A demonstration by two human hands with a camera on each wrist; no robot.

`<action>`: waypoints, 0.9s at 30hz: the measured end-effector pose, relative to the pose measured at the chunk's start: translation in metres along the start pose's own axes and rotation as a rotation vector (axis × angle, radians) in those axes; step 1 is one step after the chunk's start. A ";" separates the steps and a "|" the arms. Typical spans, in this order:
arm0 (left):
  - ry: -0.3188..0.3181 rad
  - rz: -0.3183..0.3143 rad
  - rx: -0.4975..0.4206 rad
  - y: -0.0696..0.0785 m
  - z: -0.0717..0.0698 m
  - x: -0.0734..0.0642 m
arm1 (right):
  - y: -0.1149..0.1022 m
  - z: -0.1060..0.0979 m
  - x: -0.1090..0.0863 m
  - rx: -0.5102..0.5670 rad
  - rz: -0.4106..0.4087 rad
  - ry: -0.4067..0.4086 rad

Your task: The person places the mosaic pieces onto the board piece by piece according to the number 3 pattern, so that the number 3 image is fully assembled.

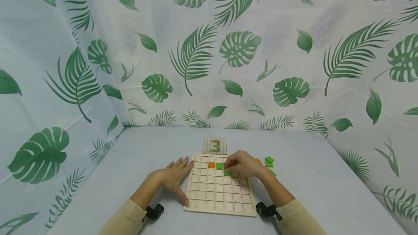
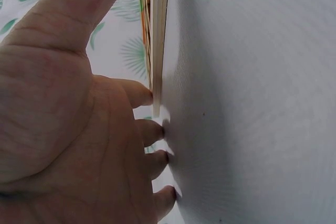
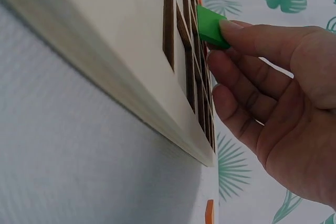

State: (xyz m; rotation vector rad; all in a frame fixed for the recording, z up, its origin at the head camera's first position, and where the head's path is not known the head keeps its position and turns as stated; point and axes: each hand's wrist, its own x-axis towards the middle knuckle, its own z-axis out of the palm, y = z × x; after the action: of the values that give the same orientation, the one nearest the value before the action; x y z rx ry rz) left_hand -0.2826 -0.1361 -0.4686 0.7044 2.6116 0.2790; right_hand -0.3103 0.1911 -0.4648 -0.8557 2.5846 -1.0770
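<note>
A light wooden grid board [image 1: 212,205] lies on the table. My left hand [image 1: 173,178] is spread along its left side, with the thumb at the near left corner and a fingertip touching the far left edge. Between thumb and fingers, my right hand [image 1: 245,164] pinches a green tile [image 3: 211,26], tilted against the grid. In the head view this held tile is partly covered by the hand. An orange tile [image 1: 211,165] and another green tile [image 1: 219,165] sit side by side in cells of an upper row. Just right of them a bit of red shows beside the right fingertips.
Behind the board lies a small pattern card [image 1: 215,145] showing a grid with coloured squares. Loose green tiles [image 1: 269,161] and an orange tile [image 1: 258,161] lie right of the board, partly behind the right hand. A leaf-printed curtain [image 1: 202,61] stands behind the table [image 1: 294,155].
</note>
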 end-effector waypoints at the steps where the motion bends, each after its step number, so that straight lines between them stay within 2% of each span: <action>1: 0.000 0.001 -0.001 0.000 0.000 0.000 | 0.000 0.000 0.000 0.003 -0.007 -0.003; 4: -0.003 0.004 -0.003 0.001 -0.001 -0.001 | 0.000 -0.001 -0.001 0.006 -0.019 -0.003; 11: -0.003 0.004 -0.009 0.004 -0.003 -0.004 | 0.000 -0.002 -0.004 -0.079 -0.064 0.041; 19: -0.002 0.019 -0.003 0.003 -0.003 -0.005 | -0.004 0.001 -0.004 -0.123 -0.027 0.023; 27: 0.003 0.019 -0.001 0.004 -0.003 -0.005 | -0.003 0.001 -0.004 -0.186 -0.062 0.038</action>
State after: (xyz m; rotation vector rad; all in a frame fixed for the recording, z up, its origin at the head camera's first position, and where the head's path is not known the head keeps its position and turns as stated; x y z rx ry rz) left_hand -0.2783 -0.1360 -0.4626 0.7295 2.6085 0.2879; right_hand -0.3056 0.1911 -0.4631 -0.9720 2.7395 -0.8869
